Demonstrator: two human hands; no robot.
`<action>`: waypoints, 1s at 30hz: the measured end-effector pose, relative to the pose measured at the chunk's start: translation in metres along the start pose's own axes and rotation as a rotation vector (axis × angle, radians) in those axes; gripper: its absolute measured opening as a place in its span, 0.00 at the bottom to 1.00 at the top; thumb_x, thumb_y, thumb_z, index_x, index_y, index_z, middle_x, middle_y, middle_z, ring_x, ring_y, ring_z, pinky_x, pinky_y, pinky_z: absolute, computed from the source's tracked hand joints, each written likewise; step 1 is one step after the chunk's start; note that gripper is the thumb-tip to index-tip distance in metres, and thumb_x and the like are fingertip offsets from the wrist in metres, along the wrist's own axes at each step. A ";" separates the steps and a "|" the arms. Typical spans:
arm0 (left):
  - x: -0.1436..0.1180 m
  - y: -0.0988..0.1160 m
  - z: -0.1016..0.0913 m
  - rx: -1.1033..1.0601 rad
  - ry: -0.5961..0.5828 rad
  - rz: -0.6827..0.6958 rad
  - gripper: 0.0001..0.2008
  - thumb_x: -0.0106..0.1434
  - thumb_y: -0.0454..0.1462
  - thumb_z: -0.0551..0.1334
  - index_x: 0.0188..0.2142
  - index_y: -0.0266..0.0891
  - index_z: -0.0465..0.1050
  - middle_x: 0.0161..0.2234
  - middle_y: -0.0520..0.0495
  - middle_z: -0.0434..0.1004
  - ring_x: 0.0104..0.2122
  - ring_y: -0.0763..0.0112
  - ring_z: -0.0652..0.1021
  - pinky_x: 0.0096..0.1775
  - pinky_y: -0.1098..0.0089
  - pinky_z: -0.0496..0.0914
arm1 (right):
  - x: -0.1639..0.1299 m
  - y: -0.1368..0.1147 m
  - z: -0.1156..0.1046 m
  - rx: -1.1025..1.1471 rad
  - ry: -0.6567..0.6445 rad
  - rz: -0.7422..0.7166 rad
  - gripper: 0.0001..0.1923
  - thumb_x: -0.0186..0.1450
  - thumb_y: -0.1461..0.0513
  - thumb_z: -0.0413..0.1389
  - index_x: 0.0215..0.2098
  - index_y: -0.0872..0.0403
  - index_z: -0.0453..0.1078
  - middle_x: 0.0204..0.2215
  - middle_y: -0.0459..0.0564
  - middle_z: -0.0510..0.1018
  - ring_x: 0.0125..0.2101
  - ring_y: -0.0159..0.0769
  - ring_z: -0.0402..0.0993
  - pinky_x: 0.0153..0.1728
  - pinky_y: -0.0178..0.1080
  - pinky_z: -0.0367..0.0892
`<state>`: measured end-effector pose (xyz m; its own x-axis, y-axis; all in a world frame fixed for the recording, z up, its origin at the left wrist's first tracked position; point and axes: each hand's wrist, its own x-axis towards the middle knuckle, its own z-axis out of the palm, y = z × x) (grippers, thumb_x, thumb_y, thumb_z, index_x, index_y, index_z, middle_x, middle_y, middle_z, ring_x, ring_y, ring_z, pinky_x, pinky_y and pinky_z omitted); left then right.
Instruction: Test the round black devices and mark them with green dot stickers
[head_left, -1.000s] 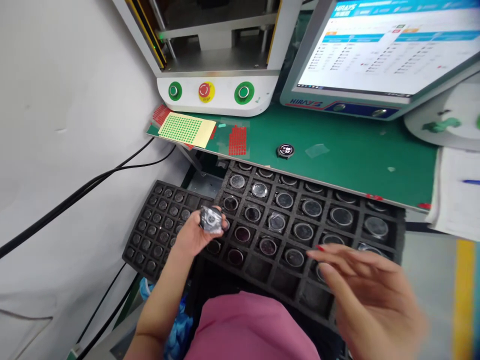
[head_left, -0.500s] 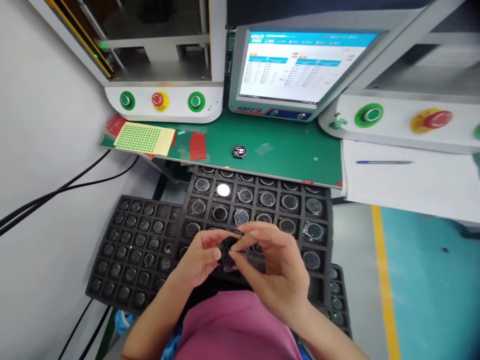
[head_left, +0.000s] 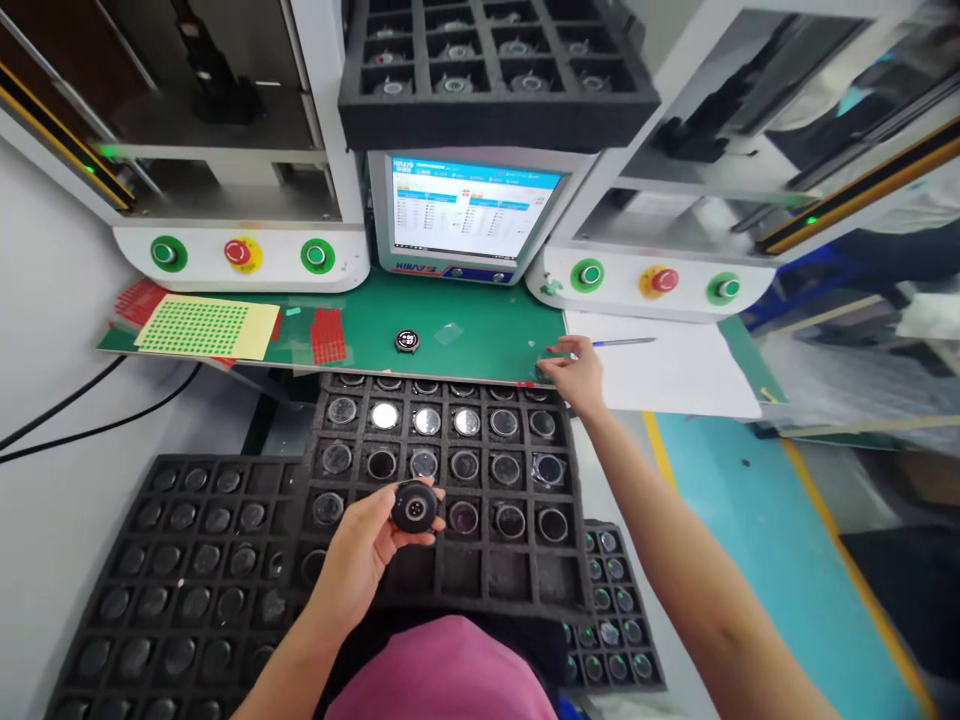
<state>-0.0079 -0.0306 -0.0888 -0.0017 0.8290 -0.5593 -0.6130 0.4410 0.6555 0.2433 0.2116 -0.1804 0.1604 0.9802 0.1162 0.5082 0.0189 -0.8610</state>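
I log the right hand [head_left: 574,374] now off the held watch [head_left: 414,508] and at the green bench [head_left: 495,318], fingertips bunched, contents unclear; the left hand [head_left: 363,545] grips the watch back-up over the foam tray [head_left: 510,577], so peeling looks finished.

We look out from one camera worn on the head, facing forward and steeply down, with the pink garment [head_left: 446,675] right below us at the bottom edge. Just past it come the left hand [head_left: 367,540] and the foam tray [head_left: 508,576]; the right hand [head_left: 577,374] lies farther out. The tabletop [head_left: 491,335] crosses mid-view, and the screen [head_left: 472,215] stands beyond, roughly centred.
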 end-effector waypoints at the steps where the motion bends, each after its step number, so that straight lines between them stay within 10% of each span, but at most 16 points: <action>1: -0.002 0.000 0.003 0.046 -0.007 0.035 0.18 0.58 0.48 0.68 0.39 0.36 0.83 0.40 0.39 0.83 0.32 0.66 0.82 0.32 0.73 0.77 | 0.002 0.003 0.000 -0.026 0.004 -0.013 0.19 0.48 0.62 0.59 0.35 0.50 0.58 0.29 0.46 0.72 0.27 0.40 0.74 0.34 0.48 0.73; 7: -0.016 0.001 0.015 0.404 0.018 0.369 0.11 0.64 0.40 0.63 0.45 0.43 0.80 0.35 0.49 0.76 0.29 0.75 0.79 0.29 0.77 0.75 | -0.030 -0.033 -0.007 -0.074 0.074 -0.191 0.17 0.52 0.66 0.57 0.40 0.52 0.61 0.45 0.57 0.71 0.51 0.48 0.70 0.55 0.54 0.64; 10: -0.022 -0.001 0.020 0.444 0.044 0.519 0.10 0.64 0.36 0.63 0.45 0.46 0.78 0.34 0.52 0.72 0.28 0.76 0.80 0.28 0.78 0.76 | -0.085 -0.079 -0.010 0.107 0.086 -0.317 0.15 0.59 0.66 0.57 0.43 0.50 0.61 0.43 0.51 0.73 0.38 0.38 0.78 0.44 0.46 0.73; 13: -0.027 -0.006 0.024 0.446 0.101 0.617 0.13 0.62 0.32 0.65 0.44 0.50 0.77 0.32 0.55 0.72 0.26 0.77 0.80 0.26 0.79 0.76 | -0.150 -0.123 -0.014 0.431 -0.248 -0.354 0.16 0.62 0.70 0.57 0.45 0.48 0.64 0.36 0.45 0.77 0.27 0.31 0.79 0.32 0.37 0.75; 21: -0.030 -0.007 0.016 0.757 0.001 0.935 0.23 0.55 0.35 0.71 0.51 0.47 0.74 0.34 0.49 0.75 0.29 0.72 0.75 0.28 0.75 0.74 | -0.201 -0.146 -0.018 1.115 -0.635 0.329 0.22 0.56 0.70 0.66 0.44 0.47 0.68 0.40 0.44 0.77 0.27 0.25 0.77 0.27 0.28 0.75; 30: -0.024 -0.001 0.007 0.801 -0.143 0.991 0.33 0.49 0.42 0.75 0.56 0.48 0.73 0.42 0.44 0.75 0.37 0.67 0.77 0.38 0.69 0.76 | -0.208 -0.145 -0.015 1.264 -0.640 0.684 0.19 0.54 0.61 0.70 0.41 0.50 0.71 0.36 0.45 0.79 0.27 0.26 0.78 0.28 0.28 0.75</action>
<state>-0.0020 -0.0488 -0.0726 -0.0670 0.9277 0.3672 0.2454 -0.3413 0.9073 0.1489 0.0019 -0.0721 -0.4828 0.7830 -0.3921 -0.5691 -0.6209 -0.5391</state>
